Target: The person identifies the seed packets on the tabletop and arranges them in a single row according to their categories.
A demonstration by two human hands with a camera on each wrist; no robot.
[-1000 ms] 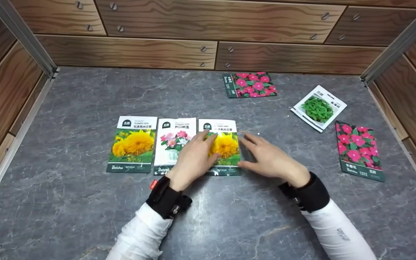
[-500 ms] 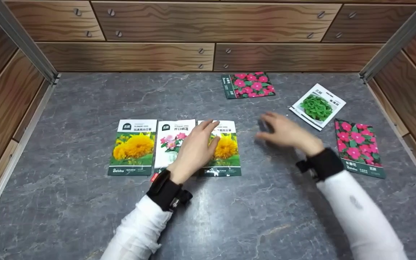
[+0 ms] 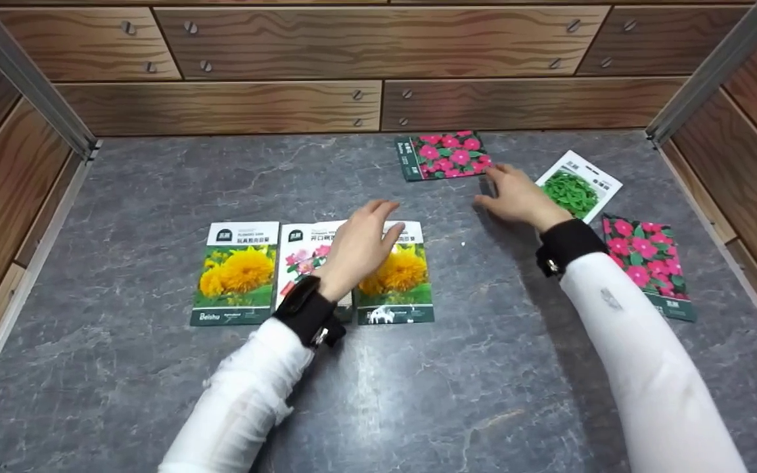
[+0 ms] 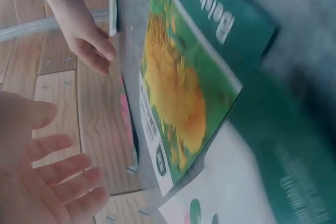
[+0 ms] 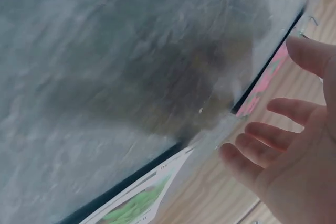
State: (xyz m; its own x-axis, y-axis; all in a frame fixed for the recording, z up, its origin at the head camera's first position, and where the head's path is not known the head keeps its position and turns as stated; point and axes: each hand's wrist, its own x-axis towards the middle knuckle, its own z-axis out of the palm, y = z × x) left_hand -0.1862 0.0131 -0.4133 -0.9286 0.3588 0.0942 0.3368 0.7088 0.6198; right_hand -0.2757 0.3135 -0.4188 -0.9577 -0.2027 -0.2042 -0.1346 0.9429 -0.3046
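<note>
Three seed packets lie side by side: a yellow-flower packet point(image 3: 237, 276) at the left, a white packet with pink flowers point(image 3: 293, 259) in the middle and another yellow-flower packet point(image 3: 398, 282) at the right. My left hand point(image 3: 360, 246) hovers over the last two, fingers extended, and in the left wrist view the hand point(image 4: 58, 177) holds nothing. Beside the right edge of the back pink-flower packet point(image 3: 451, 156) is my right hand point(image 3: 520, 197), its fingertips at that corner; whether they touch is unclear. The right wrist view shows the hand point(image 5: 294, 145) with fingers spread.
A white packet with green leaves point(image 3: 582, 187) lies tilted right of my right hand, partly behind it. Another pink-flower packet point(image 3: 648, 256) lies at the right, partly covered by my sleeve. Wood-patterned walls point(image 3: 221, 108) border the grey table point(image 3: 122, 381).
My right hand has moved from the right yellow-flower packet's edge up to the back pink-flower packet. My left hand has shifted slightly upward over the row. The packets lie as before.
</note>
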